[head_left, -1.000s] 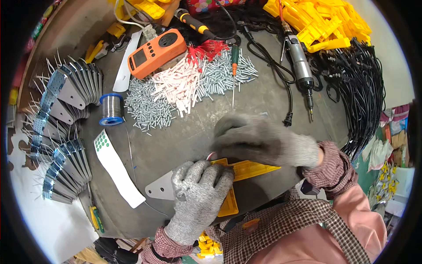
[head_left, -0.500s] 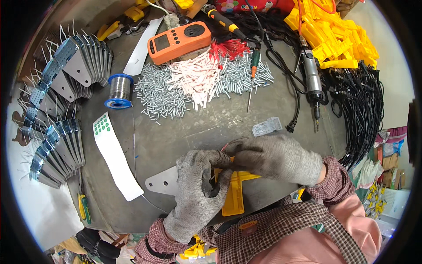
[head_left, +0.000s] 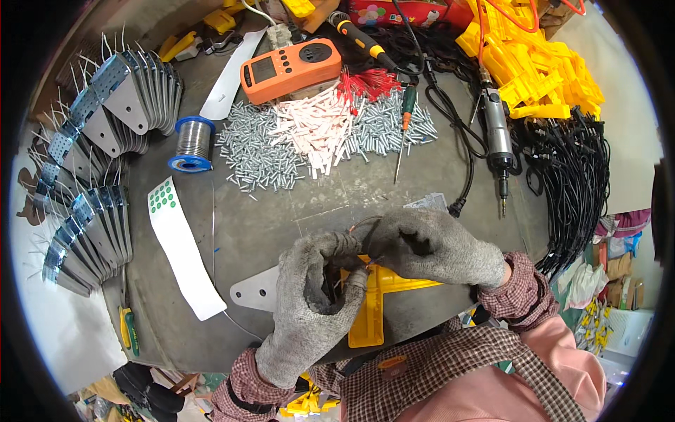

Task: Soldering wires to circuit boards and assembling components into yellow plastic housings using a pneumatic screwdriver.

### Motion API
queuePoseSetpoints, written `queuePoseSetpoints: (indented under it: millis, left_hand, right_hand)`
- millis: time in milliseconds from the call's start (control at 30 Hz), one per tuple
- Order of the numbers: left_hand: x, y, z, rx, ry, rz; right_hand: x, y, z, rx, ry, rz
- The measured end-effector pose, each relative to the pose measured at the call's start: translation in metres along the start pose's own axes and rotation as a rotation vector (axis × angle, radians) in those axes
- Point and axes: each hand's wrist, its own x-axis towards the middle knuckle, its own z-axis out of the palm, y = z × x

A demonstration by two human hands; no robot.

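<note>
Both hands wear grey knit gloves and meet at the near middle of the table. My left hand (head_left: 309, 306) curls its fingers and thumb round the upper end of a yellow plastic housing (head_left: 367, 323). A flat grey metal plate (head_left: 254, 290) with holes sticks out from beneath that hand. Beside it, my right hand (head_left: 443, 246) is closed in a pinch on thin wire; a reddish-brown wire (head_left: 363, 221) loops up between the hands. One arm of the housing runs right beneath this hand. The fingers hide the wire ends. A small grey translucent plastic piece (head_left: 427, 202) lies just behind my right hand.
Screws (head_left: 260, 148), white sleeves (head_left: 314, 125), an orange meter (head_left: 292, 69) and a screwdriver (head_left: 404, 126) lie at the back. A solder spool (head_left: 192, 144) and sticker strip (head_left: 183, 246) sit left, near stacked metal plates (head_left: 144, 91). Right are a power driver (head_left: 499, 130), black cables (head_left: 573, 183) and yellow housings (head_left: 534, 63).
My right hand has turned and shifted slightly left, its fingers drawing back from the left hand's fingertips. Thin wire ends now show between them. The left hand has barely moved.
</note>
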Motion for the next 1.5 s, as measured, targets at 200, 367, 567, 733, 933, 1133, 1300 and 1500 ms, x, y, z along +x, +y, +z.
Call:
queuePoseSetpoints:
  millis: [200, 367, 567, 733, 933, 1133, 1300, 1500]
  left_hand:
    - [0.002, -0.004, -0.004, 0.050, -0.026, 0.083]
    - [0.005, -0.001, -0.005, 0.024, -0.052, 0.093]
    - [0.004, 0.002, -0.004, -0.003, 0.020, 0.054]
    - [0.010, 0.012, -0.012, 0.319, 0.012, 0.288]
    - [0.012, 0.011, -0.008, 0.223, 0.085, 0.309]
    - [0.007, 0.023, -0.018, 0.964, -0.149, 0.599]
    - [0.022, 0.026, -0.029, -0.288, -0.307, -0.290]
    - [0.007, 0.015, -0.019, 0.390, -0.148, 0.296]
  right_hand:
    - [-0.002, -0.001, 0.001, 0.014, 0.009, -0.003]
    - [-0.002, -0.009, 0.000, -0.129, -0.009, 0.020]
    - [-0.002, 0.003, 0.010, -0.149, 0.111, -0.164]
    - [-0.001, -0.005, 0.012, -0.147, 0.145, -0.145]
    - [-0.001, -0.011, 0.010, -0.152, 0.097, -0.029]
    - [0.003, 0.006, 0.020, -0.163, 0.158, -0.195]
    - [0.004, 0.005, 0.023, -0.258, 0.222, -0.409]
    - [0.002, 0.003, 0.025, -0.040, 0.083, -0.118]
